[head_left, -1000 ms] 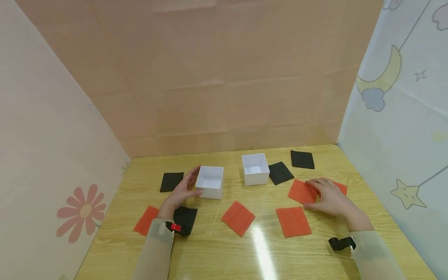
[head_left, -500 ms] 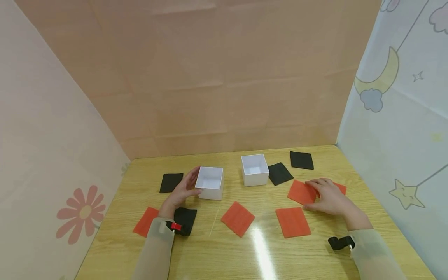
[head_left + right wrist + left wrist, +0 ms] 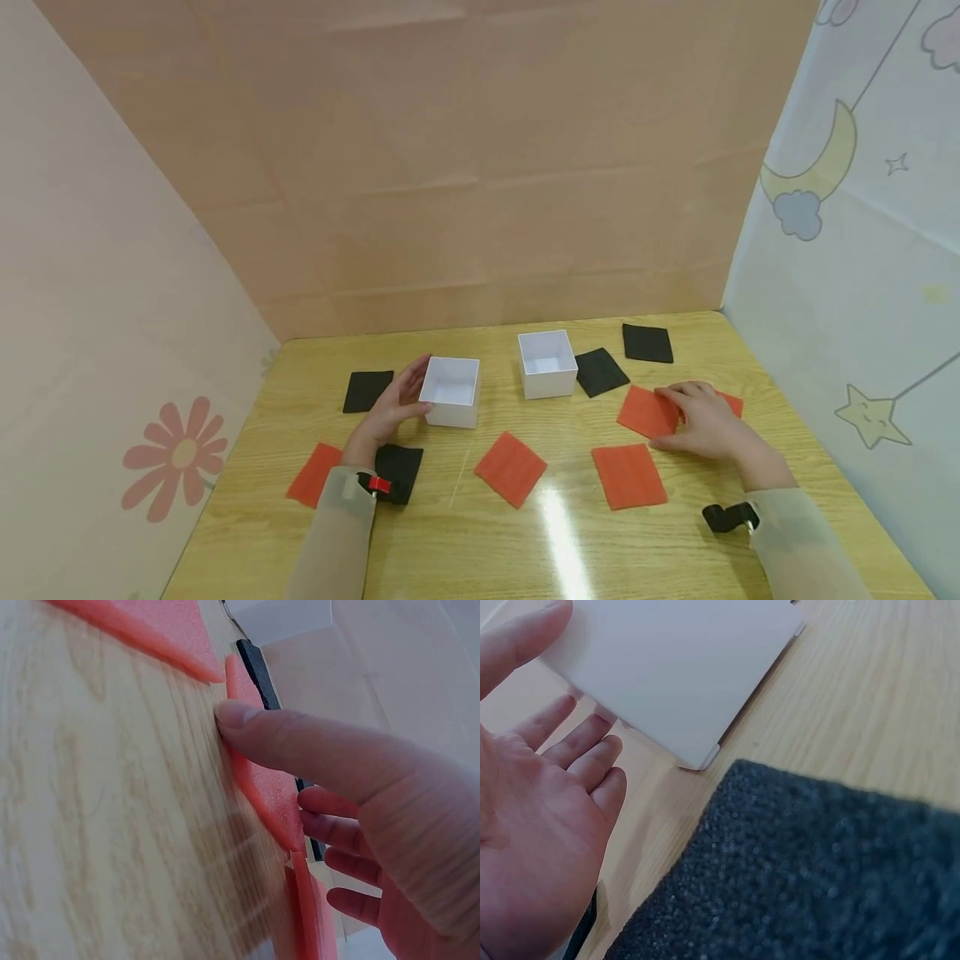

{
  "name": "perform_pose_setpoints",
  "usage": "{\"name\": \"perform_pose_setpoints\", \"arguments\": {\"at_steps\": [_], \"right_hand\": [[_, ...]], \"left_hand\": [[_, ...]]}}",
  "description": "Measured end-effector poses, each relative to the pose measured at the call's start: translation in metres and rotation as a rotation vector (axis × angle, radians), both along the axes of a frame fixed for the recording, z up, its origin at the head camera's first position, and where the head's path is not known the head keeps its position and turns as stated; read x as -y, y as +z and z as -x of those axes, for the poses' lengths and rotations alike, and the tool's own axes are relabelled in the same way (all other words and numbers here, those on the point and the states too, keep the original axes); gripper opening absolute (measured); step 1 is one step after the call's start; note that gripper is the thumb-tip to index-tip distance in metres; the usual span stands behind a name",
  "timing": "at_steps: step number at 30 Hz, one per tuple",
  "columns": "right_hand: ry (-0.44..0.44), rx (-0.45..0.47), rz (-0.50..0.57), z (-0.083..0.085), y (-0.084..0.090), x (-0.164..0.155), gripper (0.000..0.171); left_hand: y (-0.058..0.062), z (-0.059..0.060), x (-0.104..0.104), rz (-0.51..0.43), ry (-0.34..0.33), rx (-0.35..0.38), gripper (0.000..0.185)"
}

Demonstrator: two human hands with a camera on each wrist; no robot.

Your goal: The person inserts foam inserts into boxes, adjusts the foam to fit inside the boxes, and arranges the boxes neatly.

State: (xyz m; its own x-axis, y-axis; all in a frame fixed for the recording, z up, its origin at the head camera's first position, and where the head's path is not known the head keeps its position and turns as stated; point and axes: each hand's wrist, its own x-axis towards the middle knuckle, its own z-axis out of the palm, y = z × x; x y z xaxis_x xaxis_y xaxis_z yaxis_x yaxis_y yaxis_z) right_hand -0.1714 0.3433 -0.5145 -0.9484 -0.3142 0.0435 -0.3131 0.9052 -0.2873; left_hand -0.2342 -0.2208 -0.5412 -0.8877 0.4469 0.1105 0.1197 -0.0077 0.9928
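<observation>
In the head view my left hand [image 3: 392,409] holds the left white box [image 3: 454,413] at its left side, thumb on the front face and fingers reaching behind. The left wrist view shows the thumb against the white box [image 3: 667,667], while some fingertips are hidden behind it. At the right, my right hand [image 3: 705,422] rests over an orange foam square [image 3: 642,410] with loosely bent fingers. Seen from the right wrist, the thumb touches the near edge of the orange foam square [image 3: 262,787] and the other fingers lie along its far side.
A second white box [image 3: 550,384] stands right of the first. Black foam squares lie around: near the back right corner [image 3: 648,342], beside the second box [image 3: 602,372], and on the left [image 3: 367,391]. More orange squares lie in front [image 3: 511,468]. Walls enclose the wooden table.
</observation>
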Motion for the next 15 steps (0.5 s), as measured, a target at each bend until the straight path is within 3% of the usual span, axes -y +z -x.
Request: {"name": "perform_pose_setpoints", "arguments": {"at_steps": [15], "right_hand": [[-0.011,0.022,-0.002,0.0046,-0.0022,-0.0003,0.098]], "left_hand": [[-0.0050,-0.0011,-0.0029,-0.021,0.035,-0.004,0.093]]}}
